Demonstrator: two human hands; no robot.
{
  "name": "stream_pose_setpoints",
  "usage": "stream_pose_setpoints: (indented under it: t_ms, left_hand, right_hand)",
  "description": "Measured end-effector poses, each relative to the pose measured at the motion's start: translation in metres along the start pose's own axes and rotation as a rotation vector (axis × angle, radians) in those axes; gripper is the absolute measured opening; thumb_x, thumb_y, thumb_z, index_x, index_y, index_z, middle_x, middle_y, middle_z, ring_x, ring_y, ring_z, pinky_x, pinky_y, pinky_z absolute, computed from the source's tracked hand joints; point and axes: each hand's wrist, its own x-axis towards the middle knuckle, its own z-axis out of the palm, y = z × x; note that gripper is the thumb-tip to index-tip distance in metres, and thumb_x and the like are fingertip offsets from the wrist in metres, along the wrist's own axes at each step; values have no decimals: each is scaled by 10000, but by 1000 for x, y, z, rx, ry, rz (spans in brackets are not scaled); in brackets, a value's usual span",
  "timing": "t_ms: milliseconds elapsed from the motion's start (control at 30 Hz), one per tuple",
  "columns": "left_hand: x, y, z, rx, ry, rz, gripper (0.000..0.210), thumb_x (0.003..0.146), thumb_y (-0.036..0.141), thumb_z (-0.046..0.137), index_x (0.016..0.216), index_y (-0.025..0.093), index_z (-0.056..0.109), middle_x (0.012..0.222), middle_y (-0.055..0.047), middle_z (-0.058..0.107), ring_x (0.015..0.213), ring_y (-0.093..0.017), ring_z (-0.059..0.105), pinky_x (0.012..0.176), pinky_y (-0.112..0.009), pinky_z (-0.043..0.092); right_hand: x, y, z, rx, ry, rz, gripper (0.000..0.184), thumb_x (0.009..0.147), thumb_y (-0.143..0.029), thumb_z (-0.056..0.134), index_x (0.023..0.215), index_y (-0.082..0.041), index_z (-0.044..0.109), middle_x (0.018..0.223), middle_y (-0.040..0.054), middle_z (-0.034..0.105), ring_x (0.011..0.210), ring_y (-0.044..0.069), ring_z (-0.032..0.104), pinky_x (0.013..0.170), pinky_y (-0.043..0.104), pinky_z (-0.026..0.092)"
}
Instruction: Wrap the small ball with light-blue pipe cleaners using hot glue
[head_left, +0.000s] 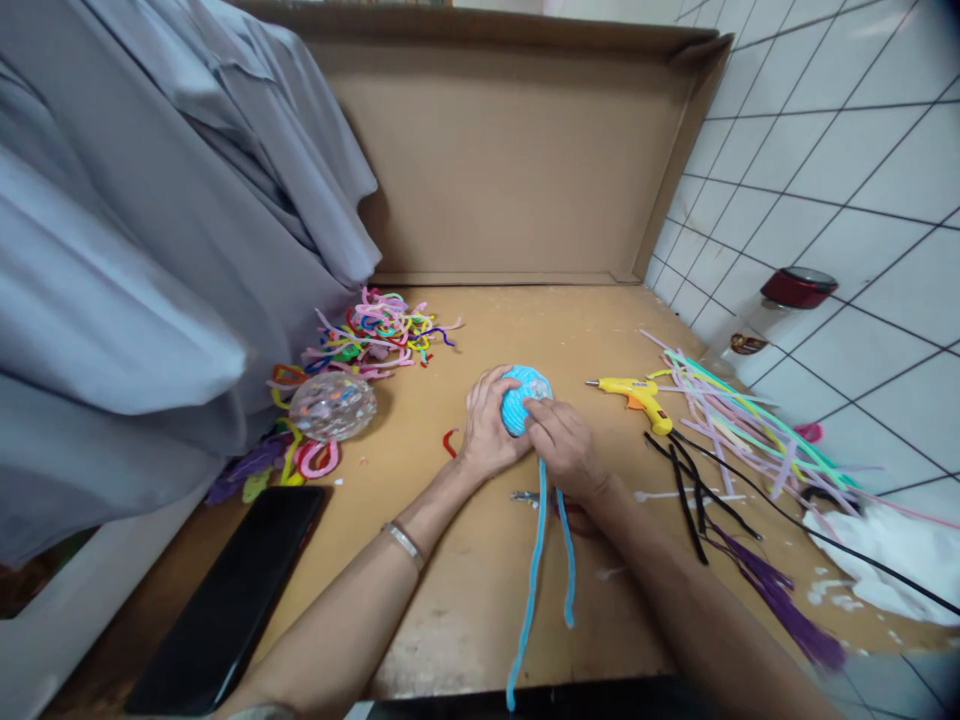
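My left hand (487, 425) is wrapped around a clear ball largely covered in coiled light-blue pipe cleaner (515, 408). A patch at its upper right shows bare. My right hand (561, 440) presses against the ball's right side with its fingers pinched on the blue pipe cleaner; the fingertips partly hide the spot. Two loose blue ends (538, 575) hang below that hand toward the table's front edge. Under the right wrist lies a pair of scissors or pliers (525, 496), mostly covered. A short red piece of pipe cleaner (450, 442) rests left of my left hand.
A yellow glue gun (637, 398) lies to the right, beside pastel pipe cleaners (720, 420), black pieces (690, 490) and a purple tassel (780, 590). Leftward are a clear ball (332, 407), a colourful pile (382, 330) and a phone (232, 595). Cardboard (502, 160) stands behind.
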Motion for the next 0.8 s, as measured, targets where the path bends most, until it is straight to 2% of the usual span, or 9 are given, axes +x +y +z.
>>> stream_pose_setpoints:
  t_ms: [167,267,467,667,800]
  left_hand:
    - [1,-2,-1,-7,-11,-21,559,711,387,698,1182,218,448,1354,-151,533,1269,-293,513,1060,-482,410]
    - [1,-3,-1,2,-20,-29,555,717,386,695,1183,218,445,1352,-148,532,1272,-288,511,1062,-478,413]
    - [1,-3,0,2,-19,-31,563,723,402,701,1188,225,437,1363,-140,524,1270,-287,510,1062,-474,408]
    - [1,0,-1,-21,6,-39,506,759,375,683,1178,233,438,1355,-131,529,1269,-276,509,1064,-451,401]
    - [2,2,-2,3,-12,-67,487,777,382,675,1179,232,445,1359,-131,524,1273,-274,508,1067,-452,402]
  right_hand:
    - [-5,3,3,146,26,43,237,949,-113,487,1074,-127,688,1119,162,728,1132,213,652,954,388,565]
    - [-9,7,3,211,7,49,266,959,-123,476,1142,-134,668,1166,165,717,1178,206,639,972,390,569]
    - [-11,10,5,152,26,55,232,954,-121,500,1097,-153,680,1135,148,731,1111,205,678,940,382,583]
    - [-8,1,10,11,110,36,179,930,-91,531,1010,-119,689,1034,150,746,1031,210,694,897,350,591]
    - [-4,-5,10,-29,103,69,190,940,-94,509,1000,-121,687,1007,145,744,1001,206,697,889,351,591]
